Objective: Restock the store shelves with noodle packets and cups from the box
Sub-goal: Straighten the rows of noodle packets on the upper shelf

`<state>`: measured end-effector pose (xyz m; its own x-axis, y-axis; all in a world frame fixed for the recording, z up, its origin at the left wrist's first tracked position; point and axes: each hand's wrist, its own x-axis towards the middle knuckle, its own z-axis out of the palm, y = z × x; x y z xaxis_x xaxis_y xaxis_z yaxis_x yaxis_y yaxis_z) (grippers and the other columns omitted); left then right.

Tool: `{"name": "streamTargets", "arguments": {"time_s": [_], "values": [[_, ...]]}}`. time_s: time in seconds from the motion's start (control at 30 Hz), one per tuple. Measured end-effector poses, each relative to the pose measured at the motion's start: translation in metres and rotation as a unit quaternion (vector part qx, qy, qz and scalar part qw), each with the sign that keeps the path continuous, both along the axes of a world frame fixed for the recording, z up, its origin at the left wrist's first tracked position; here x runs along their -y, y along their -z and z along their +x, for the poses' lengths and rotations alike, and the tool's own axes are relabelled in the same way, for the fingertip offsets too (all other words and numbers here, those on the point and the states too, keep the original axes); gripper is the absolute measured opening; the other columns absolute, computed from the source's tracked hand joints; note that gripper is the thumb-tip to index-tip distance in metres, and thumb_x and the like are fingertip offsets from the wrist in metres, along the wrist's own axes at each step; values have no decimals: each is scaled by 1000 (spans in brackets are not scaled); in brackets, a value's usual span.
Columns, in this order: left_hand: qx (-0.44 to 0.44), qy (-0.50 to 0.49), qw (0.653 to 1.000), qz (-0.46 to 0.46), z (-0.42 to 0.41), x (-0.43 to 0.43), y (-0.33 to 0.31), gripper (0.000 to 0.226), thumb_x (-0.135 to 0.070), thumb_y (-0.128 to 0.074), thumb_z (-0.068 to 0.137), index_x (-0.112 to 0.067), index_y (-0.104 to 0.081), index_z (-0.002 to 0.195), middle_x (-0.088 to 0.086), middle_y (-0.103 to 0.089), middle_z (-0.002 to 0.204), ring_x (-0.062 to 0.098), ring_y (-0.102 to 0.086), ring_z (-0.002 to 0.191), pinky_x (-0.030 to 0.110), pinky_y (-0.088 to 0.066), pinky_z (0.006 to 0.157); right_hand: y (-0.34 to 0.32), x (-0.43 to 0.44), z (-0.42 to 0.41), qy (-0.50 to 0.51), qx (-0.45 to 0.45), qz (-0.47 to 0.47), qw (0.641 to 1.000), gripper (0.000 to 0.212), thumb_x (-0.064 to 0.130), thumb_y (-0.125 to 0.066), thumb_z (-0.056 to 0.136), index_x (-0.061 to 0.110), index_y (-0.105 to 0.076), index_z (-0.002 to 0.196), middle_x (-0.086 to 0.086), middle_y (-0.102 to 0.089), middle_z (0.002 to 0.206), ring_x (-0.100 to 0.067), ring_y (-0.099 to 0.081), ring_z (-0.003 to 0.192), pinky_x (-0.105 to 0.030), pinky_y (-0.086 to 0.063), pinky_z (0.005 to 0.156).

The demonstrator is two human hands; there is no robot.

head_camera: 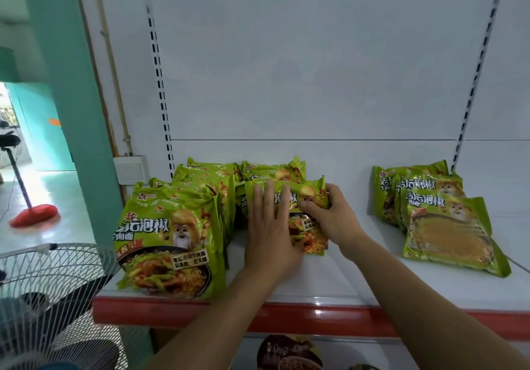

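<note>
A green noodle packet [308,197] stands near the middle of the white shelf [358,278], at the front of a row of the same packets. My left hand [268,226] lies flat against its front with the fingers straight. My right hand [329,215] grips its right edge, thumb on the front. To the left a longer row of green packets [172,243] stands upright, reaching the shelf's front edge. At the right a small group of green packets [447,220] leans back, the front one lying almost flat. The box is out of view.
The shelf has a red front strip [329,315] and a white back panel with slotted uprights. A dark noodle cup [289,354] sits on the shelf below. A wire fan guard [54,298] stands at the lower left, beside a green pillar [83,111]. A red broom [34,215] rests on the floor.
</note>
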<state>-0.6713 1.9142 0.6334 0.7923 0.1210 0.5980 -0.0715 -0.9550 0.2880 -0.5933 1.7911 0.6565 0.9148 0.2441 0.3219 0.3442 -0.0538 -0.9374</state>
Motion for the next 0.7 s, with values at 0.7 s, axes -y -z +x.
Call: {"name": "streamTargets", "arguments": {"time_s": [0.7], "values": [[-19,-81,995,47,-2,-20,5,101,-20,-56,93,-18,28,150,9,35,157,27,33,144,37,9,119,1,-7,-11,-60,4,-5,998,49,20,-71,89,23,-54,134,4,-66,119,-8,-65,103,-21,-57,68]]}}
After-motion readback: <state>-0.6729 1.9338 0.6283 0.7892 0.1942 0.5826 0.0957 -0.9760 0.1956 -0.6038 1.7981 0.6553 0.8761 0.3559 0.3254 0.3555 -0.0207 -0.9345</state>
